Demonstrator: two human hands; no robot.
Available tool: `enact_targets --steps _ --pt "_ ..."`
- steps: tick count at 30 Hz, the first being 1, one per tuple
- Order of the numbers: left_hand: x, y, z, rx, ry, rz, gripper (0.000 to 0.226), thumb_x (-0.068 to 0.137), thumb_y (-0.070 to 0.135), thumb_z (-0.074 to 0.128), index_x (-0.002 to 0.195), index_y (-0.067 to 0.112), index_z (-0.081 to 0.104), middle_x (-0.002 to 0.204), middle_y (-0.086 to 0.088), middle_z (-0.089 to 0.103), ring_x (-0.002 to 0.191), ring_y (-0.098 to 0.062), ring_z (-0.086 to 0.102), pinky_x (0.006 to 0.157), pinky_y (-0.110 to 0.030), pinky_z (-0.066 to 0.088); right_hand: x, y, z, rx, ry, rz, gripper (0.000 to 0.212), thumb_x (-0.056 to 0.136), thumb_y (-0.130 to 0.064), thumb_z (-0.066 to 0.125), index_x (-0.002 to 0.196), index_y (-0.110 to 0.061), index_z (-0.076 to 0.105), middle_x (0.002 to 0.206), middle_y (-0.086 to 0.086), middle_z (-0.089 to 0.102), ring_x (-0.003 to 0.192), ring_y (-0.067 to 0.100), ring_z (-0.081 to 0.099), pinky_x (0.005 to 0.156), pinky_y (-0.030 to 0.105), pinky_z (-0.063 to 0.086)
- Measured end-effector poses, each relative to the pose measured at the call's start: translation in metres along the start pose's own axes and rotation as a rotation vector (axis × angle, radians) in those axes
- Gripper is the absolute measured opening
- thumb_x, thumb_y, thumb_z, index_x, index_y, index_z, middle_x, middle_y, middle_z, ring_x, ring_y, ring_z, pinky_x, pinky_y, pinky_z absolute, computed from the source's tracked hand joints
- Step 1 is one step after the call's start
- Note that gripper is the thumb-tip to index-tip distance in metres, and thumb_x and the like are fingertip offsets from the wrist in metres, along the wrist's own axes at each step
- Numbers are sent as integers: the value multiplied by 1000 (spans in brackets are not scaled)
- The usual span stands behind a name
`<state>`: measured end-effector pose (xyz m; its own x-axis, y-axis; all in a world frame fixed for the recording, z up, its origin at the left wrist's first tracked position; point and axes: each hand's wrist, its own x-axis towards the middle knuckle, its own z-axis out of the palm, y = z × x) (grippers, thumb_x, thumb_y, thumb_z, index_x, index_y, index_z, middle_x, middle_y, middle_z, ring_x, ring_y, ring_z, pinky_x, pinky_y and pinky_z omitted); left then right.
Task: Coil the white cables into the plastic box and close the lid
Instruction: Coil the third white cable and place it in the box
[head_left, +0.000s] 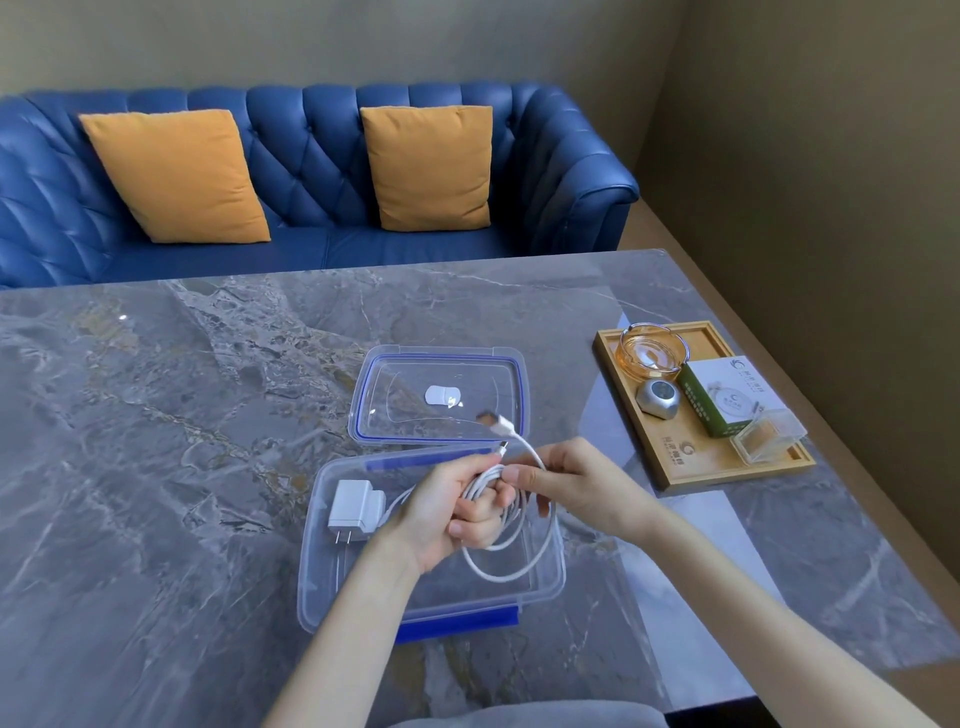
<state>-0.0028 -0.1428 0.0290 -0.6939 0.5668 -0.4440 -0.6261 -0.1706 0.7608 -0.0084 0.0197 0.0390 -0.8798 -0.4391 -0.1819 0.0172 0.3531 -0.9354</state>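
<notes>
A clear plastic box (322, 587) with blue clips stands open on the marble table. Its lid (441, 364) lies flat just behind it. A white charger plug (353, 509) lies inside the box at the left, with a white cable running off it. Above the box, my left hand (457, 504) grips a bundle of white cable (524, 566) loops that hang down into the box. My right hand (566, 483) pinches the same cable beside the left. Two connector ends (501, 428) stick up over the lid's near edge.
A wooden tray (691, 467) at the right carries a glass ashtray (652, 348), a small silver object, a green-and-white box and a clear plastic case. A blue sofa (311, 171) with two orange cushions runs behind the table. The table's right edge is near the tray.
</notes>
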Motion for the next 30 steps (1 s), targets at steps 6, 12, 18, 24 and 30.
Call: enact_targets --steps 6,12,18,24,30 --pt "5 -3 6 -55 217 12 50 95 26 29 52 6 45 24 10 19 21 -4 14 32 -14 13 1 2 8 -243 75 -28 37 93 -26 49 83 7 62 57 4 43 47 5 36 49 15 32" --pt "14 -12 20 18 533 225 42 93 23 45 55 6 43 27 10 23 25 -7 21 33 -15 21 3 8 16 -495 188 -181 31 97 -27 38 98 -8 62 80 10 67 71 23 58 71 34 46" --pt "10 -14 23 -71 514 266 33 93 21 41 71 6 60 39 5 39 44 -13 41 52 -25 38 3 14 22 -448 358 -148 22 95 -15 42 96 -9 64 77 -3 66 67 9 60 64 18 43" --pt "-2 -18 19 -277 334 242 32 95 18 40 89 3 67 69 -8 67 77 -22 64 77 -35 51 6 15 20 -342 478 -44 26 97 -17 39 93 -6 62 74 1 60 63 11 55 60 17 41" --pt "5 -19 18 -65 530 322 40 97 25 35 69 11 59 59 3 70 79 -26 62 92 -46 45 8 10 21 -92 424 0 30 97 -24 40 90 -13 67 60 -8 57 53 1 52 54 15 39"
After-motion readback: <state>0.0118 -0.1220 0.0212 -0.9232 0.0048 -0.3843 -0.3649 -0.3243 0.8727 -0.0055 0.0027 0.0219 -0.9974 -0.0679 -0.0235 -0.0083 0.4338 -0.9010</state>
